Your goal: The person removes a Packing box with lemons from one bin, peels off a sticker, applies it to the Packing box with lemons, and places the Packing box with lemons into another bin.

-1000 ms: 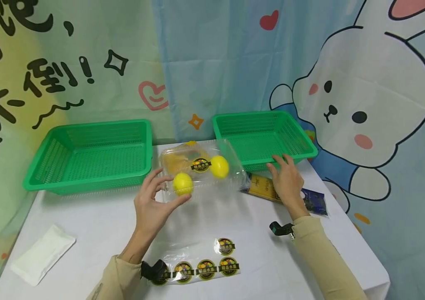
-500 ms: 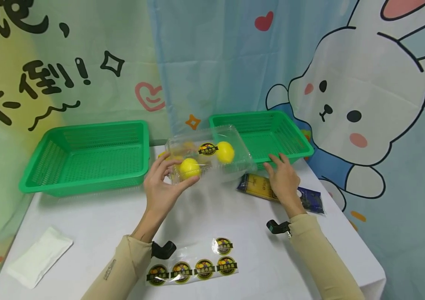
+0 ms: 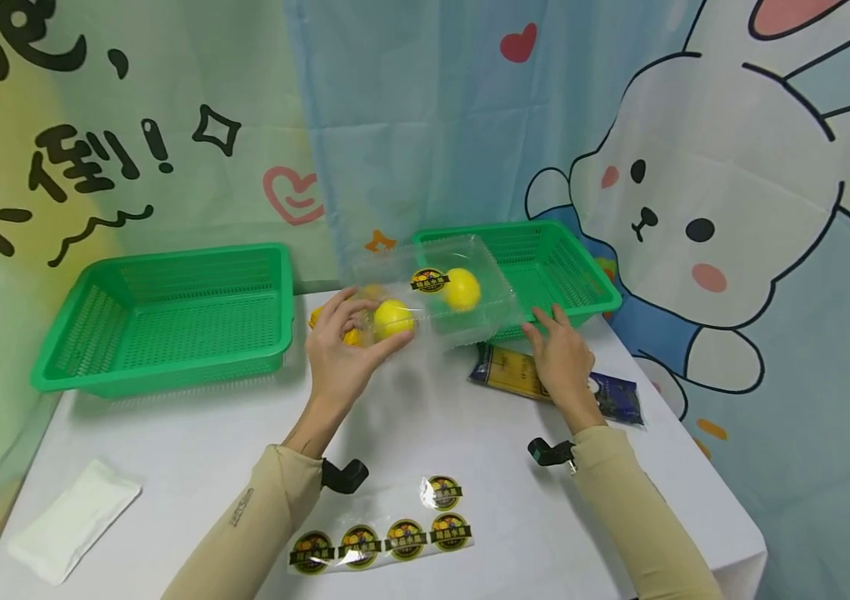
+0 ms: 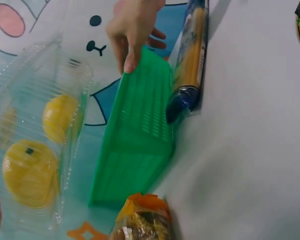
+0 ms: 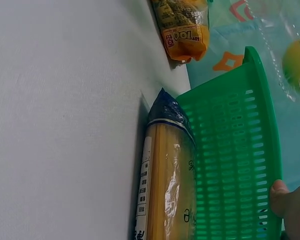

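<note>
My left hand (image 3: 346,358) grips the left end of a clear plastic fruit box (image 3: 432,310), thumb in front and fingers behind. Two yellow fruits (image 3: 462,289) show plainly through it, and a round dark label (image 3: 430,280) is on its lid. Held above the table, the box overlaps the near left part of the right green basket (image 3: 560,275) in the head view. My right hand (image 3: 563,362) holds that basket's near rim, its thumb (image 5: 279,197) on the rim in the right wrist view. The basket's visible inside holds nothing.
A spaghetti pack (image 3: 511,371) lies against the right basket's front, partly under my right hand. An orange snack bag (image 4: 142,220) stands near that basket's left end. Another green basket (image 3: 162,329) is at left. A label sheet (image 3: 380,542) and a white packet (image 3: 76,521) lie nearer.
My left hand has carried the fruit box up, away from me and to the right, towards the right basket. The orange bag shows more behind my left hand. My right hand stays on the basket rim.
</note>
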`<state>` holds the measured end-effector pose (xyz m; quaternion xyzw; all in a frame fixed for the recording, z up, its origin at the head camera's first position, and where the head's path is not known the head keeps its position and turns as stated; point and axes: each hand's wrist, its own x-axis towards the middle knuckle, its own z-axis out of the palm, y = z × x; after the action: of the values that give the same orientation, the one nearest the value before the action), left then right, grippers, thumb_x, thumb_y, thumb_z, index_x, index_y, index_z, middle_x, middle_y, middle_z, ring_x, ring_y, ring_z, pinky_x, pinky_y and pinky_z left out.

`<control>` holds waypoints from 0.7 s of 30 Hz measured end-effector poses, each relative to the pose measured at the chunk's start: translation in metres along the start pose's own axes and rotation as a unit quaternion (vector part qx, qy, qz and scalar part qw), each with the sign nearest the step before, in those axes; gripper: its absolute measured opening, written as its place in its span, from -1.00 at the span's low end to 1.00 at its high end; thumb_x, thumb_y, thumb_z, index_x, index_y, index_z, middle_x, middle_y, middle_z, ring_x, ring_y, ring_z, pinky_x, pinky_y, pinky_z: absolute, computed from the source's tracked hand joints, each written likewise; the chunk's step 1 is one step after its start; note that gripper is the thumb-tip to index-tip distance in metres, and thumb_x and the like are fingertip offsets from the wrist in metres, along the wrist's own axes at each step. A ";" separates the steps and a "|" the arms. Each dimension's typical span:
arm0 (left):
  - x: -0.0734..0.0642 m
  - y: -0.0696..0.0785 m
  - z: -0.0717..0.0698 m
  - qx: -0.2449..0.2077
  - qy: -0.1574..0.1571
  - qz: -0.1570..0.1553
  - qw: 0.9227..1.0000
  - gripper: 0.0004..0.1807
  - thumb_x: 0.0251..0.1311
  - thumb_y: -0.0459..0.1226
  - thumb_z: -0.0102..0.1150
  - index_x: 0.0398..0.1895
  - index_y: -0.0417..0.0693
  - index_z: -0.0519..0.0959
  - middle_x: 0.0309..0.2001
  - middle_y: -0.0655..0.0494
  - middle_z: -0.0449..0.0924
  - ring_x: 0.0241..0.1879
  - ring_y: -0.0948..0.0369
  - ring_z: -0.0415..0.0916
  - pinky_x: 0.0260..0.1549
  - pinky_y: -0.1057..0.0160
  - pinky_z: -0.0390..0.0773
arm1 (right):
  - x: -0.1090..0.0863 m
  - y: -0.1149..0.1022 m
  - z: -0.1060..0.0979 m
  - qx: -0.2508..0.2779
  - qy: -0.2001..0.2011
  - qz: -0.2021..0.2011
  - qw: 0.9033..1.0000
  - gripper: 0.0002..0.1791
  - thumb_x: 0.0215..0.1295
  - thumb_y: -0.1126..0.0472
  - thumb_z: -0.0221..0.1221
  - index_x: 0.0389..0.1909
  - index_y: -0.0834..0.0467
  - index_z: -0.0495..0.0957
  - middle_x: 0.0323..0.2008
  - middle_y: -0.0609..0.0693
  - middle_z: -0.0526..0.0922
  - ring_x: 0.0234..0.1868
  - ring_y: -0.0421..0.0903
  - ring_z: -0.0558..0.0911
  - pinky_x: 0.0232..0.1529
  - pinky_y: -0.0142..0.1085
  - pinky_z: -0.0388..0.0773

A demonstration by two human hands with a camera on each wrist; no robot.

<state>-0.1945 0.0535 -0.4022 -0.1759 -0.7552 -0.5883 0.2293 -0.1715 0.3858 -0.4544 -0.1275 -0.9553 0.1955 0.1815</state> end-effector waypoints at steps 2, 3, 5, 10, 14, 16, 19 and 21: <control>0.003 0.000 0.004 0.000 0.000 0.005 1.000 -0.40 -0.17 -0.07 0.76 -0.07 -0.16 0.73 0.33 -0.12 0.55 0.22 -0.03 0.56 0.05 -0.02 0.70 | 0.000 0.000 0.000 0.004 0.002 -0.001 1.000 -0.43 0.55 -0.11 0.16 0.45 0.06 0.51 0.54 0.27 0.32 -0.70 0.06 0.45 -0.79 -0.23 0.21; 0.005 0.000 0.006 0.000 -0.001 0.005 1.000 -0.40 -0.16 -0.07 0.76 -0.06 -0.16 0.73 0.33 -0.11 0.55 0.24 -0.03 0.56 0.06 -0.02 0.70 | 0.000 0.001 0.001 0.005 0.002 -0.001 1.000 -0.43 0.55 -0.10 0.17 0.45 0.06 0.51 0.54 0.27 0.32 -0.71 0.05 0.44 -0.79 -0.23 0.20; 0.008 0.000 0.011 0.001 -0.003 0.004 1.000 -0.40 -0.15 -0.05 0.75 -0.06 -0.15 0.73 0.34 -0.09 0.54 0.20 -0.02 0.58 0.06 0.00 0.71 | 0.000 0.001 0.001 0.006 0.004 0.000 1.000 -0.43 0.54 -0.09 0.18 0.44 0.07 0.51 0.54 0.27 0.32 -0.66 0.10 0.51 -0.79 -0.23 0.21; 0.014 -0.001 0.024 0.002 -0.003 0.004 1.000 -0.41 -0.14 -0.04 0.74 -0.06 -0.14 0.73 0.35 -0.10 0.53 0.15 -0.04 0.62 0.04 -0.02 0.71 | 0.000 0.003 0.003 0.004 0.004 0.006 1.000 -0.43 0.54 -0.09 0.18 0.45 0.05 0.51 0.55 0.24 0.32 -0.46 0.26 0.65 -0.77 -0.21 0.24; 0.019 0.000 0.034 0.005 -0.001 0.004 1.000 -0.42 -0.13 -0.05 0.73 -0.06 -0.13 0.74 0.34 -0.13 0.53 0.12 -0.07 0.62 0.01 -0.08 0.72 | -0.001 0.002 0.003 0.003 0.005 0.004 1.000 -0.43 0.53 -0.10 0.18 0.45 0.03 0.51 0.54 0.24 0.32 -0.51 0.22 0.64 -0.77 -0.21 0.24; 0.021 0.000 0.039 0.005 -0.005 0.000 1.000 -0.43 -0.11 -0.04 0.72 -0.06 -0.12 0.73 0.35 -0.13 0.52 0.06 -0.08 0.63 -0.01 -0.08 0.71 | -0.001 0.002 0.002 0.001 0.005 0.002 1.000 -0.43 0.53 -0.09 0.19 0.45 0.04 0.51 0.54 0.25 0.33 -0.59 0.20 0.58 -0.77 -0.21 0.23; 0.025 0.001 0.047 -0.001 -0.012 -0.008 1.000 -0.44 -0.07 -0.03 0.70 -0.04 -0.11 0.73 0.36 -0.16 0.51 0.01 -0.09 0.63 -0.03 -0.09 0.70 | -0.001 0.002 0.001 -0.003 0.010 -0.001 1.000 -0.44 0.52 -0.08 0.20 0.44 0.04 0.52 0.53 0.26 0.34 -0.63 0.15 0.54 -0.76 -0.20 0.24; 0.027 0.001 0.053 -0.012 -0.016 -0.012 1.000 -0.45 -0.06 -0.04 0.70 -0.04 -0.13 0.72 0.36 -0.19 0.49 0.00 -0.09 0.62 -0.03 -0.11 0.69 | -0.001 0.003 0.001 -0.003 0.012 0.000 1.000 -0.44 0.52 -0.08 0.20 0.43 0.05 0.52 0.53 0.25 0.34 -0.67 0.12 0.49 -0.76 -0.19 0.23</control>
<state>-0.2234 0.1049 -0.3971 -0.1791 -0.7534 -0.5973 0.2086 -0.1702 0.3879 -0.4564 -0.1301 -0.9536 0.1908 0.1930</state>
